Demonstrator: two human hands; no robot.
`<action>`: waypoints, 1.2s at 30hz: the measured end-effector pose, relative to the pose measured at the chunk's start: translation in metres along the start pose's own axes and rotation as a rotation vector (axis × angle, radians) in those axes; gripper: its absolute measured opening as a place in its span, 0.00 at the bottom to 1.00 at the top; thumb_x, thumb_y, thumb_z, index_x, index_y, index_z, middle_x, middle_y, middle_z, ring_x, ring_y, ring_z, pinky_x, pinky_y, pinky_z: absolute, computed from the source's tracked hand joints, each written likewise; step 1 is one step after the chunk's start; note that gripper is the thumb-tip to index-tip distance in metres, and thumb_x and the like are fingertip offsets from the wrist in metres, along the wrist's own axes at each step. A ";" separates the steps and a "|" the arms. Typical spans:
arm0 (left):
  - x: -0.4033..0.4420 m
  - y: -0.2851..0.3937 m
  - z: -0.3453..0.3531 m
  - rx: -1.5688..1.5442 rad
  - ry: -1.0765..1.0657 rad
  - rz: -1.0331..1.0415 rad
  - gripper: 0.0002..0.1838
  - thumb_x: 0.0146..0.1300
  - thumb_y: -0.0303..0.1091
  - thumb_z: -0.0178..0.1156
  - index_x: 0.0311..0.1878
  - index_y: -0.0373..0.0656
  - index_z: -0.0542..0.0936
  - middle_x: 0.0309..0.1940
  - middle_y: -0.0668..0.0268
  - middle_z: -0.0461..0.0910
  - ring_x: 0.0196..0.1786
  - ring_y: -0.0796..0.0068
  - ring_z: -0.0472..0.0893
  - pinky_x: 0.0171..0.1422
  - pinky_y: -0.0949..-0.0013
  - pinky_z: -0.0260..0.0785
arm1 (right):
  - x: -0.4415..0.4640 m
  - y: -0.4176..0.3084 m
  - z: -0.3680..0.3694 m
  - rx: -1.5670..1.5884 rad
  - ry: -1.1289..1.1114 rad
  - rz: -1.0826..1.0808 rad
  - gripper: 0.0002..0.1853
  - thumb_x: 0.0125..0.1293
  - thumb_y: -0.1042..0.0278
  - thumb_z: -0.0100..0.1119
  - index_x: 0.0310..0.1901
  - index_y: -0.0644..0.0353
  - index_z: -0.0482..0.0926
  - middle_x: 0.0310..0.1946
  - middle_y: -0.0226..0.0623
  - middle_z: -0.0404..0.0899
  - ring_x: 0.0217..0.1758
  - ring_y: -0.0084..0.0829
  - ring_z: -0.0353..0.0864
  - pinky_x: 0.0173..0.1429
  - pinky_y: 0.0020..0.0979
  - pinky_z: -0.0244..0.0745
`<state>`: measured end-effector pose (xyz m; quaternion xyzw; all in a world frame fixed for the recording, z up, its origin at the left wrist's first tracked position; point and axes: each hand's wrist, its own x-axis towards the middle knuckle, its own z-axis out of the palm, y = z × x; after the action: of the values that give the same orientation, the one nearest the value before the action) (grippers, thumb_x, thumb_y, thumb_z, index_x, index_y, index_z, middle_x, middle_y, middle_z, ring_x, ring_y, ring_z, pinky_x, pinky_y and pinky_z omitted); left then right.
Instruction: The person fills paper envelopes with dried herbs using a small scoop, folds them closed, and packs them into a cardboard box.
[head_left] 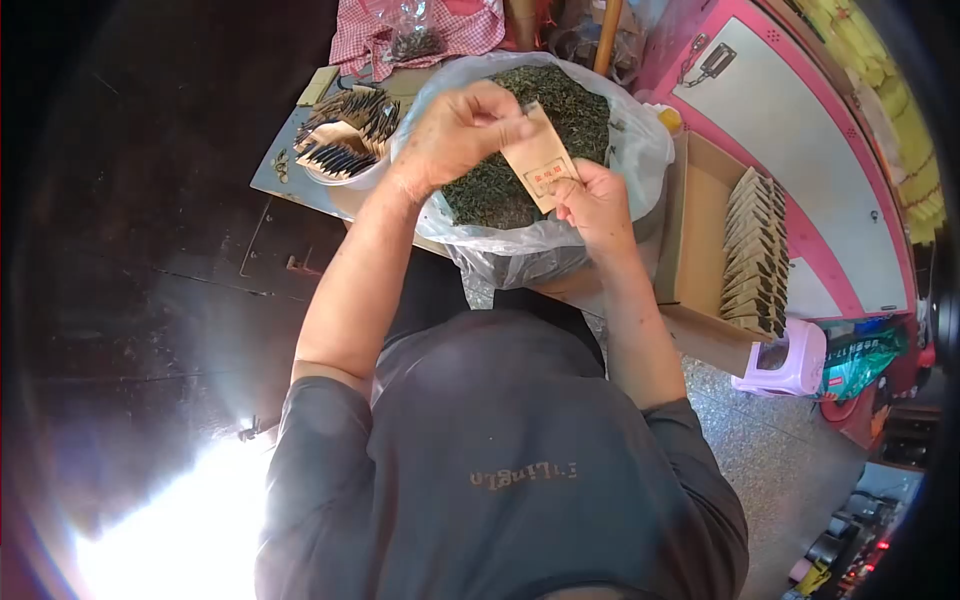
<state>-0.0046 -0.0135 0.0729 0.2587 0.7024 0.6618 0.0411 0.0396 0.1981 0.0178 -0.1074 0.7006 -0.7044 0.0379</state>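
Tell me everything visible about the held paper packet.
The packet is small, flat, light brown and paper-looking, with red characters in a printed frame near its lower end. It slants above dark leaves, upper end leaning left. The right hand grips its lower end; the left hand is at its upper end.

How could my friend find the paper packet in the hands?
Find the big plastic bag of dark leafy bits. Over it, the right hand holds a tan packet. Unlike the row of packets in the cardboard box, its red print shows.
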 end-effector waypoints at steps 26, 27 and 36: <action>-0.017 -0.003 0.055 0.860 0.046 0.500 0.12 0.48 0.22 0.59 0.39 0.40 0.76 0.31 0.59 0.74 0.38 0.56 0.76 0.41 0.56 0.71 | 0.001 -0.020 0.016 -0.708 0.291 -0.537 0.15 0.51 0.81 0.60 0.41 0.58 0.73 0.27 0.37 0.77 0.31 0.39 0.80 0.37 0.34 0.76; -0.017 -0.005 0.057 0.860 0.049 0.500 0.12 0.48 0.22 0.59 0.39 0.40 0.76 0.31 0.59 0.74 0.38 0.56 0.76 0.41 0.56 0.71 | 0.002 -0.013 0.014 -0.566 0.305 -0.502 0.12 0.52 0.82 0.59 0.38 0.59 0.74 0.25 0.36 0.77 0.29 0.35 0.80 0.36 0.32 0.75; -0.012 -0.031 0.029 0.475 -0.182 0.109 0.26 0.49 0.33 0.69 0.53 0.42 0.75 0.39 0.60 0.80 0.41 0.66 0.80 0.48 0.63 0.71 | -0.003 -0.022 0.003 -0.555 0.414 -0.736 0.07 0.47 0.85 0.57 0.27 0.62 0.72 0.26 0.34 0.76 0.28 0.31 0.77 0.34 0.28 0.71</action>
<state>0.0071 0.0079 0.0362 0.3569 0.8166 0.4536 0.0068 0.0452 0.1961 0.0392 -0.2116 0.7700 -0.4646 -0.3827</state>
